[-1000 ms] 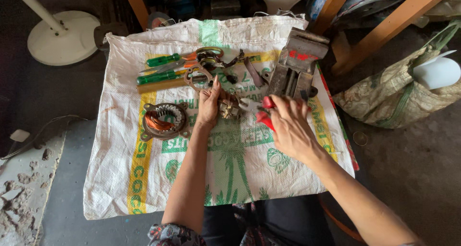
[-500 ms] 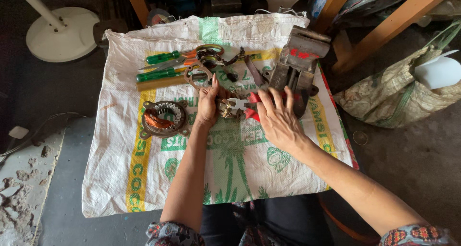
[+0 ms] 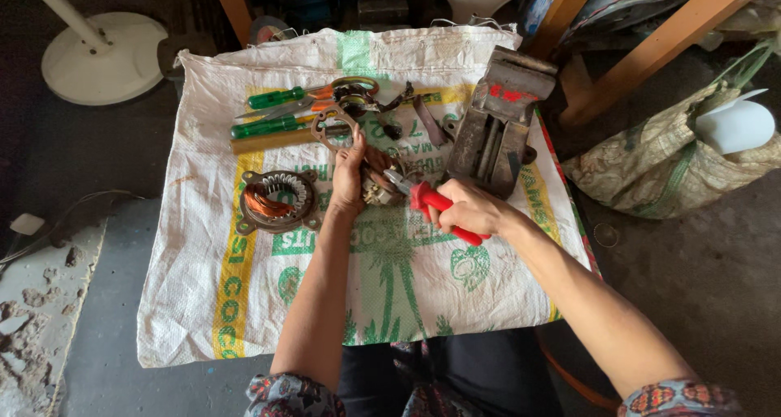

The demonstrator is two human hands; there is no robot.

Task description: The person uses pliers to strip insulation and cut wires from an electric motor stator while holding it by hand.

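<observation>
In the head view, the person's left hand (image 3: 348, 173) sits just above the middle of the frame, fingers wrapped around a small motor part (image 3: 376, 185) with copper windings, which lies on the sack directly to the hand's right and touches it. The right hand (image 3: 468, 209) is clenched on the red handles of a pair of pliers (image 3: 431, 205), whose long axis runs from the lower right up toward the upper left — the metal nose points at the motor part and appears to meet it, though the exact contact is too small to tell. So the part lies between the two hands, nearer the left, with the tool closing in from the right side of the frame. Left of the left hand, near but apart from it, rests a round stator (image 3: 277, 199) with copper coils in a rusty housing. Above the hands, toward the upper middle, lie two green-handled screwdrivers (image 3: 272, 112), a pair of scissors (image 3: 325, 100) and some dark loose metal pieces, all with their long axes roughly level across the frame. Upper right of the hands stands a grey bench vise (image 3: 496, 124), tilted, just beside the pliers hand. Everything rests on a white woven sack (image 3: 203, 303) with green and yellow print, spread flat over a dark floor. Round about — a white fan base (image 3: 102, 55) in the upper left, wooden legs (image 3: 651, 59) in the upper right, and a patterned cloth bag (image 3: 667, 169) at the right edge.
</observation>
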